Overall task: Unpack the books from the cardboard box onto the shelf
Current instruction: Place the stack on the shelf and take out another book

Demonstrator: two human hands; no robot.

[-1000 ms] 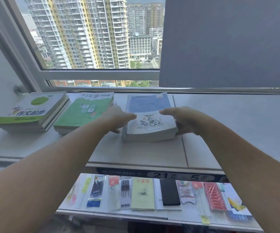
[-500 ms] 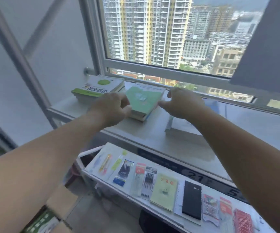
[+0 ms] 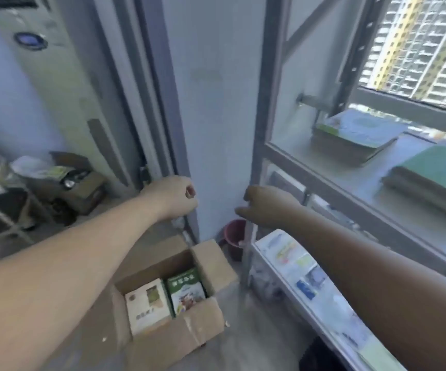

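An open cardboard box (image 3: 205, 325) stands on the floor below my hands. Inside it lie a cream-covered book (image 3: 146, 303) and a green-covered book (image 3: 187, 289), side by side. My left hand (image 3: 175, 195) hovers above the box with fingers curled and nothing in it. My right hand (image 3: 266, 207) hangs beside it, fingers loosely apart and empty. On the grey shelf (image 3: 331, 167) at the right rest two stacks of books: a far stack with a blue-green cover (image 3: 355, 132) and a nearer green-covered stack (image 3: 433, 180).
A lower shelf (image 3: 310, 279) with stationery packets runs along the right. A dark red bucket (image 3: 233, 236) sits by the shelf's metal post (image 3: 264, 116). A tall floor air conditioner (image 3: 55, 84) and another cluttered carton (image 3: 82, 180) stand at the left.
My view has swung left and down from the shelf to the box on the floor. Both hands have come off the books on the shelf and now hang empty above the box.
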